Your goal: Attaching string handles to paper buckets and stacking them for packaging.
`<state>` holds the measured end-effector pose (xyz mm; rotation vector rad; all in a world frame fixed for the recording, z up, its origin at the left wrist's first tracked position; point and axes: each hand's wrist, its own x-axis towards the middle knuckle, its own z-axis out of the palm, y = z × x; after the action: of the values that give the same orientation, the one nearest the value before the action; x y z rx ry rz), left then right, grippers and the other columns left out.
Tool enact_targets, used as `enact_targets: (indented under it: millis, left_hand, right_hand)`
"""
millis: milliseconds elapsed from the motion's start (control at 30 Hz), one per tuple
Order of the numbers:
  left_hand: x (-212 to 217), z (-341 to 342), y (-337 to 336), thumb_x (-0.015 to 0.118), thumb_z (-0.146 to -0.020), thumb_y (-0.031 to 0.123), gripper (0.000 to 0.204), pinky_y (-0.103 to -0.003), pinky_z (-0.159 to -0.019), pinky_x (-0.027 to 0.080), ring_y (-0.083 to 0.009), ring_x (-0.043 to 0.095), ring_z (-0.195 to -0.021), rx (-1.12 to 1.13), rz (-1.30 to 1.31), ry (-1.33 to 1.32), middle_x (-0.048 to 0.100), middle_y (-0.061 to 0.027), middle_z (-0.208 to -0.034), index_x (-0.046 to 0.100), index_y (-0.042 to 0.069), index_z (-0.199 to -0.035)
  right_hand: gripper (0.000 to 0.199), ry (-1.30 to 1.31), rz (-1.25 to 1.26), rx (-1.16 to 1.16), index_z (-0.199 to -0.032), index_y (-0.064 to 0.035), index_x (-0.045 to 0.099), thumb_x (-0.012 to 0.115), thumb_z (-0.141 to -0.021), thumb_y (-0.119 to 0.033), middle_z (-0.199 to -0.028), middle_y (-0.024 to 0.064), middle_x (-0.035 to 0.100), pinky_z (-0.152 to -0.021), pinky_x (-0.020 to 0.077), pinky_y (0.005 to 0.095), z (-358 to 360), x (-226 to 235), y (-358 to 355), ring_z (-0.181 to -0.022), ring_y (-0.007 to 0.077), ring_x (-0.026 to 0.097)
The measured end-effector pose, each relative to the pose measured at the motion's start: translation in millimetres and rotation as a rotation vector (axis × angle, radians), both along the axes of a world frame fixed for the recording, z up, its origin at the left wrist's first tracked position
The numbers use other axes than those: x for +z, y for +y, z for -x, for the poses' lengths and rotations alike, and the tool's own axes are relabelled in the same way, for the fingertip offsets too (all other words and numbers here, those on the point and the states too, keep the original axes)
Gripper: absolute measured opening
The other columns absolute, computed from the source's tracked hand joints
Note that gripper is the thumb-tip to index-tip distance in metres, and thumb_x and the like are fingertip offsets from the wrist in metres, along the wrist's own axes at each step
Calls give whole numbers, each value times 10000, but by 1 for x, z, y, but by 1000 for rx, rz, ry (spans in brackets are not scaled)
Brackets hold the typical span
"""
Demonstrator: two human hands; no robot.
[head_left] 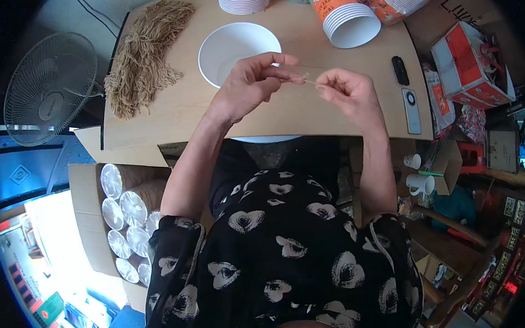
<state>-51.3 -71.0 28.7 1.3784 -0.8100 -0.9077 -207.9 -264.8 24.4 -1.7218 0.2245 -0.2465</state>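
Both hands are raised over the near part of the table, with a thin tan cord (310, 79) between them. My left hand (249, 84) pinches one part of it between thumb and fingers. My right hand (349, 93) pinches it a short way to the right, thumb against forefinger. A small knot or loop seems to show in the gap, too fine to make out. Just beyond my left hand is a white bowl (223, 41), its front edge partly covered by the hand. A thick bundle of tan cords (144, 57) lies at the table's left.
Along the back of the table (213, 122) stand stacked white paper cups (245, 0) and an orange-printed cup stack (350, 23) lying tilted. A black device (399, 70) and a silver remote (411, 110) lie at right. A fan (51, 89) and a carton of wrapped stacks (90, 214) are left.
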Motion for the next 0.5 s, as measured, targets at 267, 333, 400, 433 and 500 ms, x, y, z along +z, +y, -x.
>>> enact_targets:
  millis: [267,333,400,433,500]
  left_hand:
    - [-10,27,-21,817,-813,149,98,-296,-700,562,-181,706,-749,163,215,-501,750,-19,-849,798,107,-899]
    - [-11,30,-20,815,-809,150,96,-310,-680,559,-200,699,-738,198,244,-634,745,-23,-838,793,101,-889]
    - [-8,30,-18,802,-798,156,77,-349,-646,549,-226,683,-759,261,279,-888,736,-19,-845,777,103,-848]
    - [-10,29,-16,802,-798,156,77,-349,-646,549,-226,683,-759,270,276,-891,736,-19,-845,777,103,-848]
    - [-18,24,-12,796,-790,168,62,-353,-727,532,-200,678,-856,354,254,-1075,738,6,-878,775,135,-839]
  right_hand:
    - [62,-49,72,-82,-937,28,691,686,-920,-32,-792,-49,613,-599,399,177,23,13,9,-686,2,494]
    - [42,-60,70,-121,-918,30,686,676,-913,-10,-781,-46,605,-605,389,176,28,11,10,-693,9,488]
    - [46,-79,51,-121,-908,29,683,682,-905,-16,-781,-42,607,-613,393,180,37,13,7,-697,12,499]
    - [51,-96,30,-133,-899,28,680,688,-898,-23,-780,-38,610,-621,397,184,42,14,5,-702,15,510]
    - [52,-107,-40,-170,-896,35,663,665,-883,-15,-759,-21,591,-622,397,201,53,16,3,-678,39,513]
